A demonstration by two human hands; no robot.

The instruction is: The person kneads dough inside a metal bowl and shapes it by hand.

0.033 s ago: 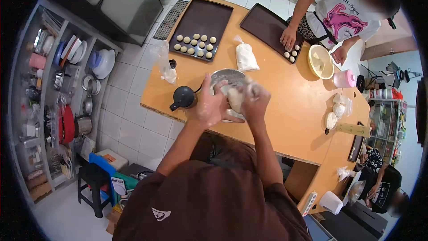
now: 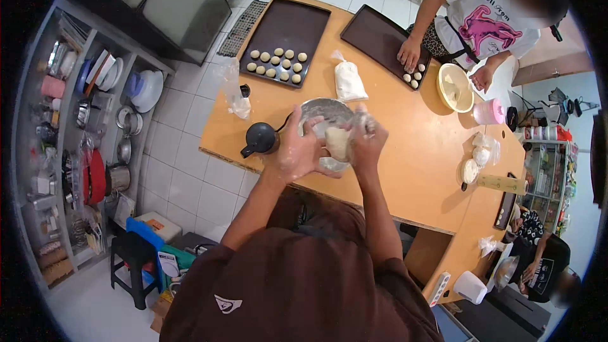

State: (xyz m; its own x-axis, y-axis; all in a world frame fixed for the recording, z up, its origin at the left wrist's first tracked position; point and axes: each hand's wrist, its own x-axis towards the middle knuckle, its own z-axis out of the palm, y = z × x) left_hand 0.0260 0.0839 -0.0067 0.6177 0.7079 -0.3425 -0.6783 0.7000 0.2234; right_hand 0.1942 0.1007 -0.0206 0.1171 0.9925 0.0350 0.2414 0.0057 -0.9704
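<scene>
A metal bowl [image 2: 311, 111], its inside smeared with whitish paste or flour, sits near the front edge of the wooden table, below my hands. A pale lump of dough [image 2: 337, 144] is over the bowl, between my two hands. My left hand [image 2: 297, 151] has its fingers stretched apart, palm toward the dough, with floury smears on the skin. On the other side, my right hand [image 2: 367, 142] is closed against the dough, its fingers whitish and slightly blurred. Just left of my left hand stands a dark-lidded jug [image 2: 260, 139].
Behind the bowl lies a bag of white powder [image 2: 349, 81]. A dark baking tray [image 2: 288, 25] holds several dough balls. At the far right, a person's hand [image 2: 410, 54] works over another tray [image 2: 376, 33] beside a cream bowl [image 2: 455, 88]. Shelves [image 2: 104, 126] line the left.
My right hand has shifted slightly, and the dough beside it shows a little more plainly. My left hand stays spread in nearly the same place.
</scene>
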